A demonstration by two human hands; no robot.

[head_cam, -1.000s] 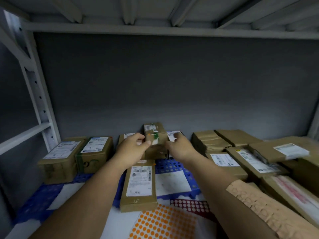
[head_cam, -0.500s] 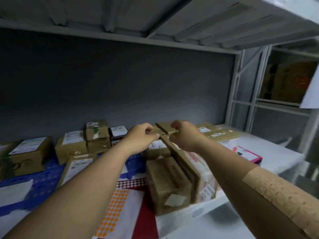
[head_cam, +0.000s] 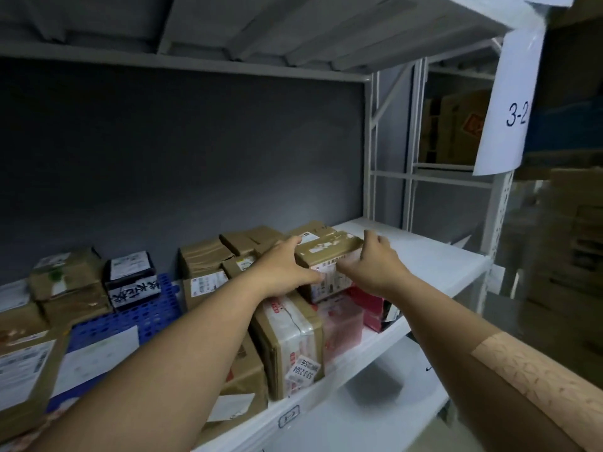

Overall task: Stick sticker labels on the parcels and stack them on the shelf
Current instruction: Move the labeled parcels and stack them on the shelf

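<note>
Right of centre in the frame, both hands are on one brown parcel (head_cam: pixel 329 256) with barcode labels on its near face. Left hand (head_cam: pixel 287 272) grips its left end, fingers over the top edge, thumb low on the near face. Right hand (head_cam: pixel 372 269) grips the right end, fingers curled at the top corner, thumb pointing left along the near face. Parcel sits on top of other parcels; whether it is resting or lifted, can't tell.

Just below it: a pink-red box (head_cam: pixel 375 308) and a tall taped carton (head_cam: pixel 290 340) with a white sticker marked 53-3-2304 near its bottom. Both stand on the white shelf (head_cam: pixel 434 265), which is bare toward the right edge of the frame.

Centre, behind the hands: more brown parcels packed close, some with white labels, details blurred.

Left of centre: a black parcel (head_cam: pixel 132 275) with white tape carrying black characters, standing on a blue perforated mat (head_cam: pixel 137 321). Just left of it, a brown box (head_cam: pixel 65 282) with a green mark on its label.

Lower left: a flat brown parcel (head_cam: pixel 26 367) with a large white label, partly cut off by the frame edge.

Upper right: a white paper tag (head_cam: pixel 509 102) marked 3-2 hangs from the upper shelf edge. Right background: cartons, blurred.

Right forearm carries a tan patterned sleeve (head_cam: pixel 538 386).
</note>
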